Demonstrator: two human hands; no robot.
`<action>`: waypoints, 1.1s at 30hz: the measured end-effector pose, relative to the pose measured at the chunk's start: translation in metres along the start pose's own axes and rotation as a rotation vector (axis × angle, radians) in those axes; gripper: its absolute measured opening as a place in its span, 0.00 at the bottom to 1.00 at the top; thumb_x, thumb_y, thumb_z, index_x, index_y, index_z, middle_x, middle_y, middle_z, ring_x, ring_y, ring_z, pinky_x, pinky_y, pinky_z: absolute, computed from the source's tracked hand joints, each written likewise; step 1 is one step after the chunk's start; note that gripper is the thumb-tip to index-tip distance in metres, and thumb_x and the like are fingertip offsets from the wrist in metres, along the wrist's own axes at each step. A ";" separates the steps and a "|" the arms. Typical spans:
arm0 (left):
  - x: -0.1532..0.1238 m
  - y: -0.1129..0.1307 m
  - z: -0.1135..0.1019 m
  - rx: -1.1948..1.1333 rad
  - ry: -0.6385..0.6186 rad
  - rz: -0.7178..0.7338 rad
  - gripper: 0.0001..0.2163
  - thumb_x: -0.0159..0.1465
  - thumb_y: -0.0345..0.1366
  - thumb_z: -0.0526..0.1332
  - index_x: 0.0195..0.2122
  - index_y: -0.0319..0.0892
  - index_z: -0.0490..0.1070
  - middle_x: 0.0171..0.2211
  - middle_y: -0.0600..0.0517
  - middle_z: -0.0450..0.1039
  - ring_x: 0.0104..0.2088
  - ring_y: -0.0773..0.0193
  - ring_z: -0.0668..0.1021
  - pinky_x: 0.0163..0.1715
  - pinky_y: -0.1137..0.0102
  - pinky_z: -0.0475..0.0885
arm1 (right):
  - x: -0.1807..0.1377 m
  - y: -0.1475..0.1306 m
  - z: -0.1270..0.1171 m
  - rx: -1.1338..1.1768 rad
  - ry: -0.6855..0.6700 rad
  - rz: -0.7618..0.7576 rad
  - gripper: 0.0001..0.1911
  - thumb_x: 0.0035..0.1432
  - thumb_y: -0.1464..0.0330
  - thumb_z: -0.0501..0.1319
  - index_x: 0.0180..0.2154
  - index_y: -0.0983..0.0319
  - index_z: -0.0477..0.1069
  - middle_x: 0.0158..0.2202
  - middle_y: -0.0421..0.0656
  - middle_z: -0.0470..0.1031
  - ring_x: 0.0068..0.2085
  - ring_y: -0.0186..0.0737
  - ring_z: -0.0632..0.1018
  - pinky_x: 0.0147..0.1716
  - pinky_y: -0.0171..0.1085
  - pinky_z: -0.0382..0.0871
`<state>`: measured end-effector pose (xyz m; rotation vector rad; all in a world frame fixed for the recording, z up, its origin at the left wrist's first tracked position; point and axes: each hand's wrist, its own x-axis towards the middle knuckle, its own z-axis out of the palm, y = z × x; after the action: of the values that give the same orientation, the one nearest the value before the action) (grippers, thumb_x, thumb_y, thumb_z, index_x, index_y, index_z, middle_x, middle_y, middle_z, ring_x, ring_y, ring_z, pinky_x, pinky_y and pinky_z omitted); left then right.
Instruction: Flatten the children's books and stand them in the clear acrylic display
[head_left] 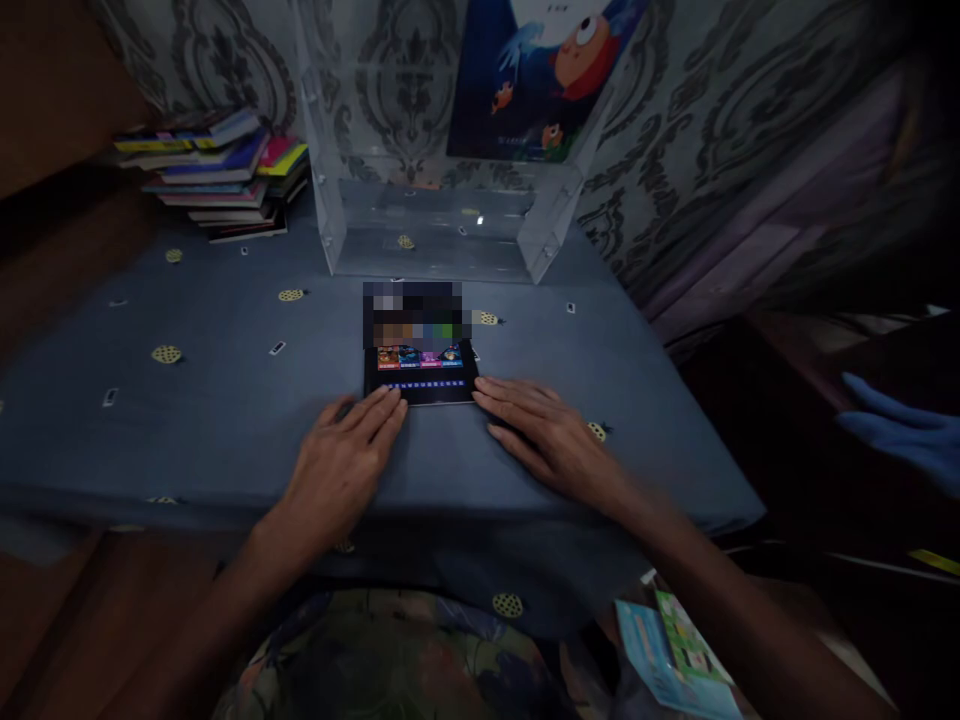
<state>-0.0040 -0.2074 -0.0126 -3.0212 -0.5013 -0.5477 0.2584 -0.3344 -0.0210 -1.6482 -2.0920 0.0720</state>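
Observation:
A dark-covered book [420, 393] lies flat on the cloth-covered table, with a row of small coloured pictures and a line of print on its lower part. Its upper part is blurred out by blocks. My left hand [345, 455] rests with outstretched fingers at the book's near left corner, fingertips over its near edge. At the near right corner, the fingertips of my right hand [551, 435] touch the book's side, the fingers stretched out and the palm low over the cloth. Neither hand grips the book.
Behind the book stands a clear plastic rack [435, 225], with a blue fish picture book [540, 90] upright in it. A book stack [217, 180] is at the back left. Booklets [675, 650] lie below the table's right side. A blue glove [907, 430] shows at far right.

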 end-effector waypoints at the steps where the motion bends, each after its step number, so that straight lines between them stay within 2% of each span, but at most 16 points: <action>1: -0.004 -0.002 0.000 0.003 0.020 -0.022 0.29 0.62 0.19 0.50 0.64 0.40 0.65 0.61 0.42 0.70 0.60 0.51 0.74 0.56 0.52 0.71 | 0.000 0.000 0.000 0.001 0.001 -0.005 0.22 0.71 0.66 0.53 0.64 0.55 0.64 0.64 0.46 0.69 0.64 0.48 0.71 0.62 0.57 0.67; 5: -0.012 -0.004 0.002 -0.007 0.092 -0.080 0.29 0.60 0.18 0.50 0.62 0.40 0.68 0.59 0.43 0.73 0.59 0.52 0.75 0.54 0.54 0.73 | 0.008 -0.004 -0.006 -0.033 0.015 -0.015 0.19 0.71 0.67 0.54 0.60 0.57 0.69 0.61 0.48 0.73 0.64 0.50 0.70 0.62 0.59 0.67; 9: -0.011 0.000 0.004 -0.004 0.131 -0.102 0.24 0.61 0.18 0.50 0.57 0.36 0.72 0.56 0.41 0.75 0.56 0.52 0.77 0.53 0.57 0.74 | 0.033 -0.024 -0.009 -0.015 -0.031 -0.078 0.18 0.72 0.66 0.53 0.58 0.59 0.72 0.59 0.48 0.74 0.64 0.48 0.70 0.65 0.58 0.63; 12: -0.010 0.001 0.005 0.009 0.162 -0.093 0.23 0.62 0.18 0.50 0.55 0.35 0.72 0.54 0.39 0.76 0.54 0.52 0.77 0.51 0.57 0.75 | 0.057 -0.043 -0.002 0.113 -0.140 -0.176 0.21 0.73 0.63 0.52 0.63 0.59 0.67 0.64 0.47 0.69 0.66 0.43 0.67 0.67 0.53 0.61; 15: -0.009 0.001 0.005 0.011 0.174 -0.086 0.22 0.62 0.18 0.50 0.54 0.34 0.73 0.51 0.39 0.77 0.51 0.51 0.79 0.48 0.57 0.76 | 0.073 -0.053 0.008 0.199 -0.212 -0.186 0.25 0.74 0.60 0.50 0.68 0.59 0.59 0.67 0.47 0.64 0.69 0.41 0.63 0.69 0.50 0.56; 19: -0.009 0.000 0.007 -0.012 0.193 -0.091 0.21 0.63 0.19 0.50 0.54 0.36 0.73 0.50 0.41 0.78 0.50 0.52 0.79 0.48 0.57 0.76 | 0.084 -0.047 0.016 0.240 -0.271 -0.168 0.27 0.74 0.59 0.50 0.69 0.57 0.55 0.68 0.45 0.62 0.70 0.40 0.61 0.71 0.50 0.52; 29: -0.010 0.002 0.012 -0.020 0.209 -0.126 0.24 0.60 0.17 0.49 0.54 0.36 0.73 0.53 0.41 0.77 0.52 0.54 0.79 0.50 0.57 0.75 | 0.118 -0.019 0.020 0.258 -0.310 -0.227 0.22 0.74 0.60 0.50 0.64 0.57 0.66 0.66 0.44 0.66 0.70 0.40 0.61 0.71 0.49 0.49; 33: -0.010 0.002 0.014 -0.022 0.245 -0.128 0.25 0.60 0.16 0.48 0.55 0.37 0.72 0.53 0.43 0.77 0.53 0.55 0.79 0.49 0.57 0.76 | 0.131 -0.006 0.022 0.266 -0.321 -0.260 0.21 0.74 0.62 0.51 0.64 0.58 0.66 0.67 0.44 0.64 0.70 0.41 0.60 0.71 0.49 0.49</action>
<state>-0.0076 -0.2113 -0.0289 -2.8978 -0.6782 -0.9213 0.2230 -0.2084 0.0044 -1.2634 -2.3916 0.5369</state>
